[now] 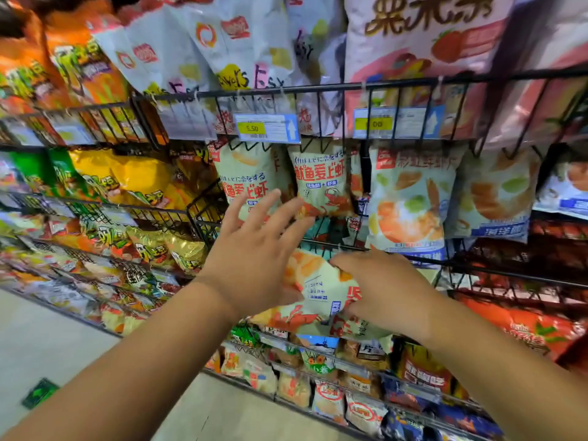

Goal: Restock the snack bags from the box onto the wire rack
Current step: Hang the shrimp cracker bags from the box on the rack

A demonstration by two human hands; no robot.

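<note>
1. Right hand [381, 291]: nearest item. The forearm enters from the lower right corner with the wrist level. The fingers are curled over the right edge of the snack bag [318, 291], gripping it. The thumb is hidden.
2. Left hand [254, 249]: the forearm enters from the lower left. The fingers are straight and fanned and hold nothing. The heel lies at the bag's left edge, but contact cannot be told. The fingertips point up toward the shelved stock.
3. Snack bag: pale green with a red crab print, lying tilted between the two hands. It is just outside and below the front rail [353, 248] of the middle tier, not yet shelved. Judged light and air-puffed, with glossy film likely to slip and contents likely brittle. Best taken by the side seams or top seal, without squeezing the belly.
4. Wire rack [318, 87]: black wire tiers. Matching bags [321, 183] stand upright behind the front rail, below a price tag [267, 128]. The box is not in view.
</note>
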